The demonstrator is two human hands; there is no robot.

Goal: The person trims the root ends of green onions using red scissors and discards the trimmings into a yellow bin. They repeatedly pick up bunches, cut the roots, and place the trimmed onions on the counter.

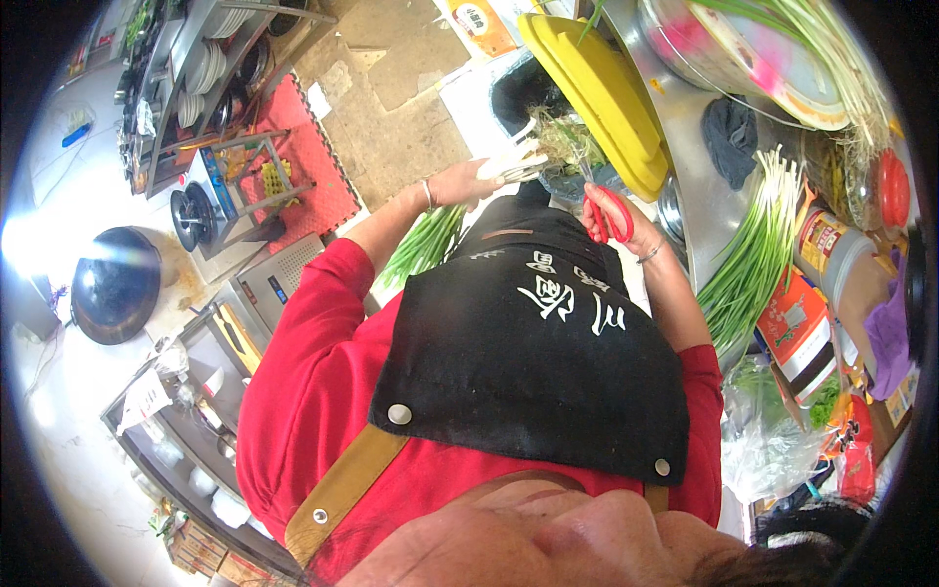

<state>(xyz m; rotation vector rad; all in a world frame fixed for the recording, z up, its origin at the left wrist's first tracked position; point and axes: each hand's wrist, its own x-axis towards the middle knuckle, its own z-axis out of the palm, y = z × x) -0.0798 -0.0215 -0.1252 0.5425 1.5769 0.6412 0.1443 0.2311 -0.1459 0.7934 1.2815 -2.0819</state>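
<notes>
My left hand [463,183] is closed around a bunch of green onions [425,246], whose white root ends point right over a lined bin and whose green leaves hang below my wrist. In my right hand [623,216] is a pair of scissors with red handles [612,220]; the blades point up towards the root ends, beside cut roots and trimmings [565,143] in the bin. How far the blades are apart cannot be made out. A second bunch of green onions [752,253] lies on the metal counter at my right.
A yellow bin lid [601,95] stands tilted between the bin and the steel counter [708,176]. On the counter are a dark cloth [730,139], a large basin with more green onions, and a plastic jar [832,246]. Shelves with white plates [207,70] stand at upper left.
</notes>
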